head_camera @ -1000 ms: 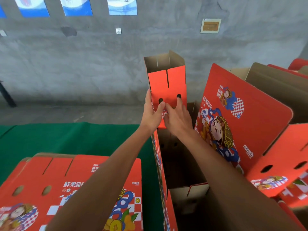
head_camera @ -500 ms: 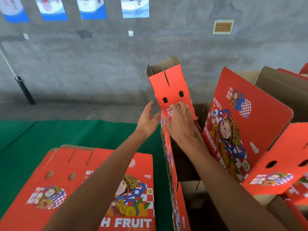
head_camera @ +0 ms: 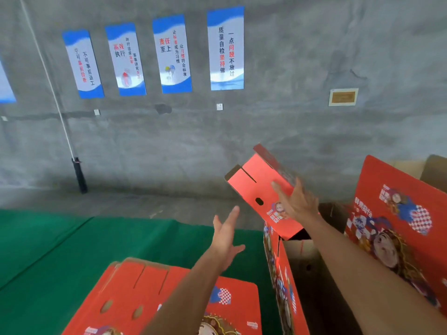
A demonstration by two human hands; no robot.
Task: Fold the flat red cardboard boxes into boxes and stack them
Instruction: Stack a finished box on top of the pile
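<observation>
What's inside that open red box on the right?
The open red box shows bare brown cardboard walls and a folded inner flap. Its bottom is dark and hidden behind the right forearm.

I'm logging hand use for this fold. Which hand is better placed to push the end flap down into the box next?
Probably the right hand: its open fingers already lie on the tilted end flap. The left hand hangs open, beside and below, touching nothing.

Raised flap (head_camera: 261, 189): bright red, brown cardboard edge. Flat box (head_camera: 150, 293): red, printed with a blue-and-white checker patch. Standing panel (head_camera: 377, 189): red, with blue and checker figure print. Bench cover (head_camera: 60, 250): green. Wall (head_camera: 290, 117): grey; posters (head_camera: 226, 48) white, banded blue.
</observation>
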